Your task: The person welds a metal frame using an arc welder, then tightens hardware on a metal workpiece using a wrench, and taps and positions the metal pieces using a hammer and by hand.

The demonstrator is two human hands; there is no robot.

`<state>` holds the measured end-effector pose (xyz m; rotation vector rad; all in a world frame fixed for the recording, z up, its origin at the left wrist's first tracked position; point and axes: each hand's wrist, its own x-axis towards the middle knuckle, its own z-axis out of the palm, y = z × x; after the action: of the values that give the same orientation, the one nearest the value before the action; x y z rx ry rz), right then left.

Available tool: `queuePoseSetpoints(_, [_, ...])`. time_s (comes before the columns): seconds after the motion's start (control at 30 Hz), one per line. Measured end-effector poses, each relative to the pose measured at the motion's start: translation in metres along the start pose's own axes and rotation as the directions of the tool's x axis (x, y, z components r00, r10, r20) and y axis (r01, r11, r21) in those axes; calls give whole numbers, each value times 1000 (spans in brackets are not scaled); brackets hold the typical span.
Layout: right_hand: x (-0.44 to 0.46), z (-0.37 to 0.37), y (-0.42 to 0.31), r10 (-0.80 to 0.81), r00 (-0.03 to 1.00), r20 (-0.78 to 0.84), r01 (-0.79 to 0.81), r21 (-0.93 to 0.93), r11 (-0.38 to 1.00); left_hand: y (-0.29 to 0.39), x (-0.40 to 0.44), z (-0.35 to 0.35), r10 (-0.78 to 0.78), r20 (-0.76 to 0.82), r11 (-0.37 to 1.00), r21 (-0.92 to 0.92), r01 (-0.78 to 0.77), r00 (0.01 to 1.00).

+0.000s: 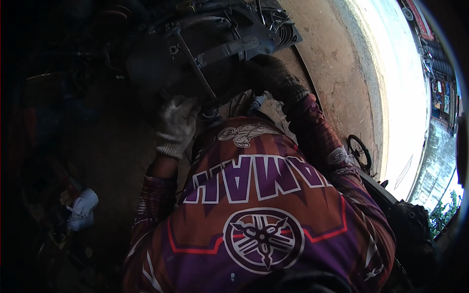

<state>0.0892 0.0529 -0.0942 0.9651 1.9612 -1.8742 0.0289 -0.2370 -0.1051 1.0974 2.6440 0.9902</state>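
My left hand [177, 122], in a pale knitted glove, is at the near left edge of a dark metal worktop or frame [156, 63]. Its fingers are curled in, and what they hold, if anything, is hidden. A thin metal rod [193, 61] slants across the dark surface, its lower end just right of that hand. My right hand [276, 78], in a darker, dirty glove, reaches to the right side of the same metalwork. Shadow hides its fingers. Beyond it lies a flat metal bar [229, 50], near several curved metal parts [286, 34].
A bicycle wheel [359, 152] stands at right on the brown ground [337, 63]. Beside my right arm lies a black bag-like object [413, 224]. A white cloth-like item [83, 210] shows at lower left in deep shadow. A bright paved strip [400, 97] runs along the far right.
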Motion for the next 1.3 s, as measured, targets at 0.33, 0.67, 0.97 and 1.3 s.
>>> queuePoseSetpoints(0.33, [47,-26,-1,-735,646,205,394,-914,91,3,-4,-4,-9,-63,999,-44,6,998])
queuePoseSetpoints(0.67, [26,-46,-3,-781,610,130,422,-888,182,0,-9,-1,-30,-76,998,-50,26,997])
queuePoseSetpoints(0.97, [64,-36,-22,-677,695,243,325,-946,-5,0,-10,1,-5,-98,1000,-7,5,995])
queuePoseSetpoints(1.3, [77,-42,-28,-567,771,291,280,-954,-108,-2,-16,6,-10,-135,999,-50,3,991])
